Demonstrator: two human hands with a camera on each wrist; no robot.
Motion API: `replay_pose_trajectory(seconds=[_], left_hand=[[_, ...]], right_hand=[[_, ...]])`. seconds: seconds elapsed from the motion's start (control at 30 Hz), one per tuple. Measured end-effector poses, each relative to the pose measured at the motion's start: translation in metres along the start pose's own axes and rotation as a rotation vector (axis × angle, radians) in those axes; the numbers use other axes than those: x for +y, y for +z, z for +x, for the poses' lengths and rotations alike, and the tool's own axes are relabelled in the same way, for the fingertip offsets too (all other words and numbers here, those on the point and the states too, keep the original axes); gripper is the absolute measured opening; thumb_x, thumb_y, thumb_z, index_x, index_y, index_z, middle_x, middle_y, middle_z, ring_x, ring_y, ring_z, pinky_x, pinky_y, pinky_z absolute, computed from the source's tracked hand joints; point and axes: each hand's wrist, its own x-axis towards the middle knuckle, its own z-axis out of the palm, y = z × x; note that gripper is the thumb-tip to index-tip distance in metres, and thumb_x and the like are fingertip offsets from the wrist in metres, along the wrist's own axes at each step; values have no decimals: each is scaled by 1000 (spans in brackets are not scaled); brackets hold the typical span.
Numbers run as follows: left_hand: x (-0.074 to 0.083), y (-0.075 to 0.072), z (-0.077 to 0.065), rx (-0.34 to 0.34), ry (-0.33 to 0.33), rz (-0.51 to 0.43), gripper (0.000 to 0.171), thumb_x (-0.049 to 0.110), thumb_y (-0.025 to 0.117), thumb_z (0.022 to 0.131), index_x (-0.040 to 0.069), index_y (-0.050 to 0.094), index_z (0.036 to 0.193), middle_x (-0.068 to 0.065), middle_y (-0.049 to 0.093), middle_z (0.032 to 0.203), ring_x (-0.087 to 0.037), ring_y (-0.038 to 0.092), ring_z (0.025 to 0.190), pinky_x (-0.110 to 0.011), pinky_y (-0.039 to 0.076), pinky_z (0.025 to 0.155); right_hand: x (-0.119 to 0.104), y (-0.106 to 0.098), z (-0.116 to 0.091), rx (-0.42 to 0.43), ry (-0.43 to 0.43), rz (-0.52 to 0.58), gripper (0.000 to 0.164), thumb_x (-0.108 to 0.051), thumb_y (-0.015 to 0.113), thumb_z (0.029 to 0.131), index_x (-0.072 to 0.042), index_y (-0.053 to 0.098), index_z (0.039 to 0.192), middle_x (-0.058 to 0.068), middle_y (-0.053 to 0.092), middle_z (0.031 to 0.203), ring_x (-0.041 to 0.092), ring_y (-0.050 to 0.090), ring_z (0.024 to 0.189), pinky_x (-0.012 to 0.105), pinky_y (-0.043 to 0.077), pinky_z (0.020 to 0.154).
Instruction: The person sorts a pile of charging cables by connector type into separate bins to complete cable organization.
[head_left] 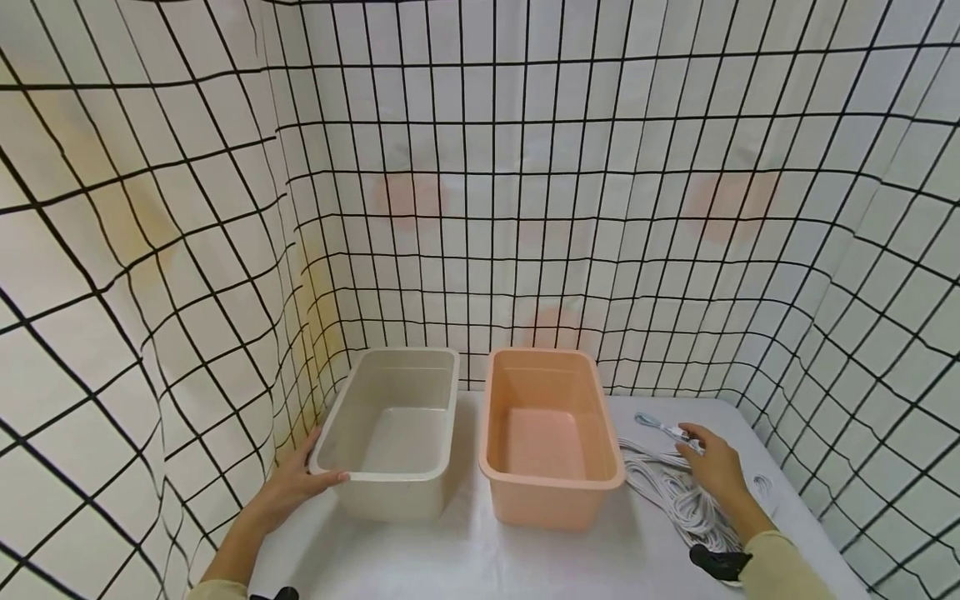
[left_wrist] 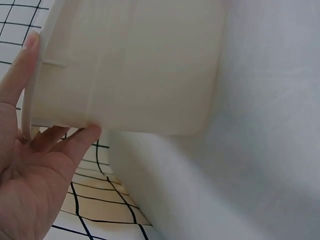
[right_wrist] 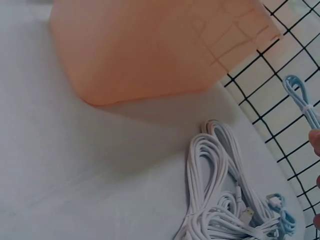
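Observation:
My left hand (head_left: pixel 294 486) grips the near left corner of a cream plastic bin (head_left: pixel 397 500), its thumb at the rim and its fingers against the outer side. The left wrist view shows the fingers tucked below the rim of the bin wall (left_wrist: pixel 135 65). On the right, my right hand (head_left: pixel 714 465) pinches a bundled light blue cable (right_wrist: pixel 300 97) above a pile of coiled white cables (head_left: pixel 693 508). Only fingertips of this hand show in the right wrist view. Another light blue cable (right_wrist: pixel 286 219) lies on the pile's edge.
An orange plastic bin (head_left: pixel 547 507) stands between the cream bin and the cables; no contents show in either bin. A white cloth (head_left: pixel 465 575) covers the table. Black mesh netting (head_left: pixel 493 218) surrounds it at the back and both sides. A small white coil (head_left: pixel 762 486) lies far right.

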Motion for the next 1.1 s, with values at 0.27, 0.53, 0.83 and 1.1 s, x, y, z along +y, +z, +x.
replay_pose_trajectory(seconds=[0.27, 0.53, 0.83, 1.1], left_hand=[[-1, 1, 0, 9, 18, 24, 113, 24, 84, 89, 3, 3, 165, -37, 22, 160, -54, 36, 139, -59, 42, 106], [0, 3, -1, 19, 22, 5, 114, 22, 85, 88, 4, 4, 166, -37, 24, 159, -54, 39, 137, -59, 43, 106], [3, 3, 0, 12, 24, 8, 113, 22, 84, 89, 3, 3, 165, -37, 22, 160, -56, 37, 139, -62, 39, 108], [0, 3, -1, 15, 17, -11, 111, 19, 83, 89, 4, 4, 166, -37, 21, 160, -56, 37, 138, -62, 40, 107]], right_hand=[[-14, -14, 9, -36, -12, 46, 47, -16, 63, 105, 4, 50, 145, 34, 51, 140, 60, 46, 125, 69, 47, 93], [-35, -18, 18, -43, -41, 66, 48, -16, 64, 104, 3, 51, 146, 33, 51, 142, 59, 46, 127, 63, 52, 90], [-62, -13, 32, -31, -76, 46, 46, -13, 64, 104, 2, 51, 146, 34, 52, 140, 57, 48, 127, 68, 47, 94], [-74, -5, 43, -36, -112, 68, 44, -12, 66, 102, 0, 55, 143, 31, 55, 139, 54, 52, 125, 67, 47, 94]])
